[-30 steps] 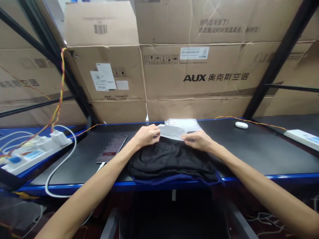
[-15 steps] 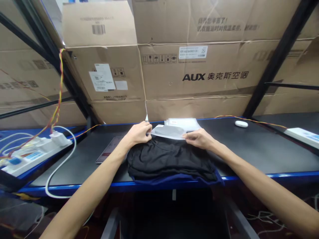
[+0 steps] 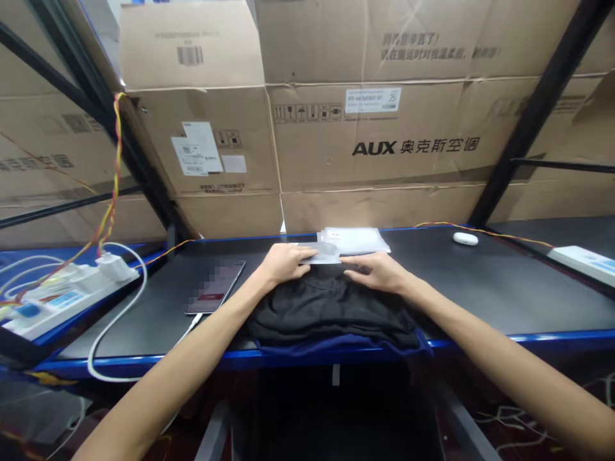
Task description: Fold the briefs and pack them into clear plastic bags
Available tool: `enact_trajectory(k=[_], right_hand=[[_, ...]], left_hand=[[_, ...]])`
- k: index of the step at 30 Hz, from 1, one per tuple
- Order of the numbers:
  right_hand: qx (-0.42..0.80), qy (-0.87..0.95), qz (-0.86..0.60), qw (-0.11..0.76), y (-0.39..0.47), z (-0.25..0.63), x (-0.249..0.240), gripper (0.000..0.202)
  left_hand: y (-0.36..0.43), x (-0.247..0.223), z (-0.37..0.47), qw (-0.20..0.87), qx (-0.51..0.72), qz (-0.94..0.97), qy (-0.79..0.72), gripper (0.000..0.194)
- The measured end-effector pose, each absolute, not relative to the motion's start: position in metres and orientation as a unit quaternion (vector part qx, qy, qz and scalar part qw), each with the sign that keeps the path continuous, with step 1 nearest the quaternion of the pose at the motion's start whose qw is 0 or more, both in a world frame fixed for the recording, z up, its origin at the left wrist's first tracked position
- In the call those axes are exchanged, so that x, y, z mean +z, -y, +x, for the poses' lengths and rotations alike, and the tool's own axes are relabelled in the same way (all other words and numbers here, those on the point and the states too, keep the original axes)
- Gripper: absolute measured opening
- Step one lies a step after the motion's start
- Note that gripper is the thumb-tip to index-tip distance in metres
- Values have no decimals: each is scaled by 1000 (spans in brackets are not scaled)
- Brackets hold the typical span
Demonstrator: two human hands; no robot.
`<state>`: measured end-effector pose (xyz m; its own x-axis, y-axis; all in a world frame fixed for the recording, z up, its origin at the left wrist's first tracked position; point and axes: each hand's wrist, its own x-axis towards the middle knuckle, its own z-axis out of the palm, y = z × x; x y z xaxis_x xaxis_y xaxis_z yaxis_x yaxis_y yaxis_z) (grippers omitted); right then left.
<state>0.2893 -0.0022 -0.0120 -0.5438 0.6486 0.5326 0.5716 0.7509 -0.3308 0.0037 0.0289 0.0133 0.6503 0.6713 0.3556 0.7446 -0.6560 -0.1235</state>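
A folded black cloth item (image 3: 331,307) with a dark blue layer beneath lies at the table's front edge. Across its back edge is a translucent pale sheet (image 3: 321,253). My left hand (image 3: 288,262) rests on the sheet's left part, fingers stretched out and apart. At the sheet's right end, my right hand (image 3: 375,270) has its fingers extended and spread, the fingertips touching or close to the sheet. Behind it lies a small stack of white translucent packets (image 3: 358,240).
A phone (image 3: 216,288) with a white cable lies left of the cloth. Power strips (image 3: 67,301) stand at far left and right (image 3: 586,262). A white oval case (image 3: 466,239) sits back right. Cardboard (image 3: 375,173) and black frame posts stand behind.
Both hands have moved inward and loosened from the sheet's ends. The sheet has come down flatter onto the cloth. More of the phone shows now.
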Motion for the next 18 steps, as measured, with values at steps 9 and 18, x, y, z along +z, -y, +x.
enact_trajectory(k=[9, 18], right_hand=[[90, 912, -343, 205, 9, 288, -5, 36], [137, 907, -366, 158, 8, 290, -7, 50]], left_hand=[[-58, 6, -29, 107, -96, -822, 551, 40], [-76, -4, -40, 40, -78, -820, 565, 58]])
